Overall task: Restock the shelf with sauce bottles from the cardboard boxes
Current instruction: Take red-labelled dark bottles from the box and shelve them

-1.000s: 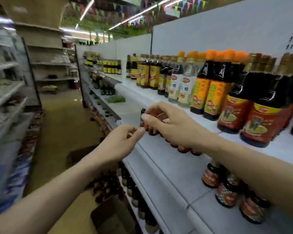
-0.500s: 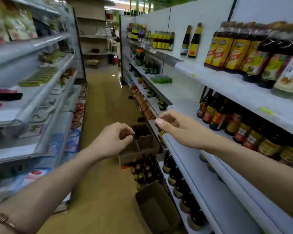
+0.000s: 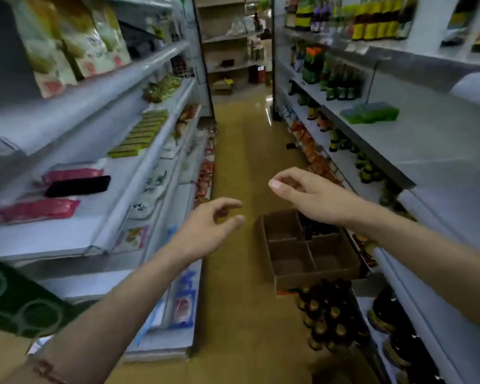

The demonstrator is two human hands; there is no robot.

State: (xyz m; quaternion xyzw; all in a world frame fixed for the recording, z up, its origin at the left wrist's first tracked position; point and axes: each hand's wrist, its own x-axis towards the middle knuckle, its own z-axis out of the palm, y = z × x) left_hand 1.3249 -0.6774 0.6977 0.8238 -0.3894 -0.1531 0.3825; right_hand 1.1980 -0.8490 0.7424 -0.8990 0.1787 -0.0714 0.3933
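Hovering over the aisle floor, both hands empty: left hand [image 3: 205, 231] loosely curled, right hand [image 3: 308, 192] relaxed with fingers slightly bent, holding nothing. Below the right wrist sits a divided cardboard box [image 3: 302, 253] (dark bottles only in its far right cell). Sauce bottles [image 3: 327, 317] stand clustered on the floor just this side of it, beside the right-hand shelf [image 3: 438, 151].
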